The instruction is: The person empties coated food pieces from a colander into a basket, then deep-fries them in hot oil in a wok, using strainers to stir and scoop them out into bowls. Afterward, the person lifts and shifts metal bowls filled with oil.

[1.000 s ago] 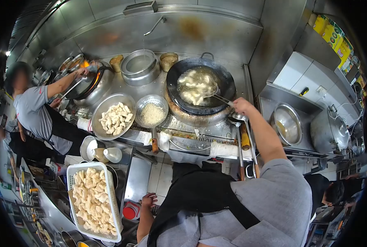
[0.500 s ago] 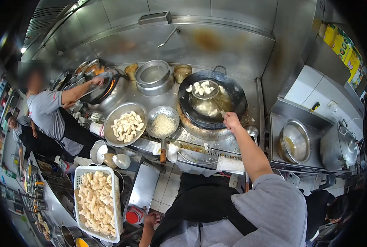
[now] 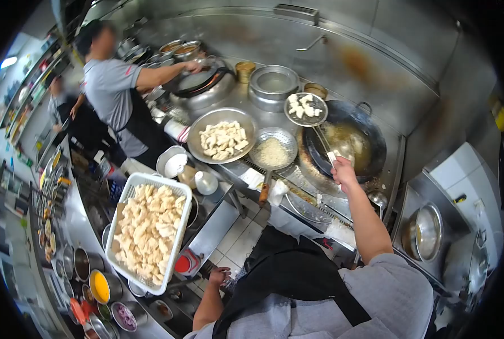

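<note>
One skimmer (image 3: 307, 120) bearing pale pieces (image 3: 301, 105) was up at the wok's ten o'clock edge, its handle held in the right hand (image 3: 343, 171). From the wok (image 3: 374, 130), a strainer (image 3: 259, 153) of small grains lay at nine o'clock, with a bowl (image 3: 194, 134) just beyond; the left hand (image 3: 219, 275) hung between seven and eight, though whether wide or narrow I could not tell.

Wears a grey short-sleeved shirt (image 3: 396, 291) beneath a black apron (image 3: 297, 271), with a plain, wide black strap (image 3: 351, 308) slanting across the right side of the chest. Has a bare right hand (image 3: 343, 171) and bare left hand (image 3: 219, 276).
</note>
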The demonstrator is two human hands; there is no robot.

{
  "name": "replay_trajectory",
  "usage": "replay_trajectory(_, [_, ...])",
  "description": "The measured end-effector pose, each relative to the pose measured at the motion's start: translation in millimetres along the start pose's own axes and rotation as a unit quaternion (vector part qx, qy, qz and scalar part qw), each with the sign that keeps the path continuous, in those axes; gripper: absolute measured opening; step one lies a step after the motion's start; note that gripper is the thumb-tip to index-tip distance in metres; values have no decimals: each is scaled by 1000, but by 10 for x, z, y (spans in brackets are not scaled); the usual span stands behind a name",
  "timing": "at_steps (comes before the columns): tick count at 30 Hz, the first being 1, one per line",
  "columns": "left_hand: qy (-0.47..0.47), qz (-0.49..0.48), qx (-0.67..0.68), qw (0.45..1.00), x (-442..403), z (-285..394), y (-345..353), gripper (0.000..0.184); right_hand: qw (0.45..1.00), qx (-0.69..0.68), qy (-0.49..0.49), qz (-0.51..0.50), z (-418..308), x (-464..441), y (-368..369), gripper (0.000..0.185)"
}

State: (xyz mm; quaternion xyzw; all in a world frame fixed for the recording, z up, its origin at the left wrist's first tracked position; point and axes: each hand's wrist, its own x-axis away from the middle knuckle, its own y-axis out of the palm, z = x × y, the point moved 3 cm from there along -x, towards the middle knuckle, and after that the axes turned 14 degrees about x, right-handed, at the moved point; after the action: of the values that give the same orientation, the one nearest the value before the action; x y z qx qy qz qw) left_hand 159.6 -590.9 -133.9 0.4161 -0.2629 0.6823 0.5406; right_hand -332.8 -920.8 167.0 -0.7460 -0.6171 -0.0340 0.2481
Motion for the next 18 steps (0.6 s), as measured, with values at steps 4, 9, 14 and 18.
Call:
replay_trajectory(4, [-29, 10, 39, 999, 85, -288, -380, 28, 992, 89, -69, -50, -244, -171, 704, 19])
replay_trajectory(9, [-39, 61, 14, 997, 245, -518, -710, 25, 931, 292, -217, 22, -287, -775, 1315, 24])
replay_trajectory(14, [-24, 18, 54, 998, 64, -801, -903, 23, 821, 541, -170, 66, -1005, -587, 1395, 28])
replay_trajectory(18, [27, 8, -17, 999, 81, -650, -714, 23, 858, 476, -160, 106, -1056, -678, 1000, 27])
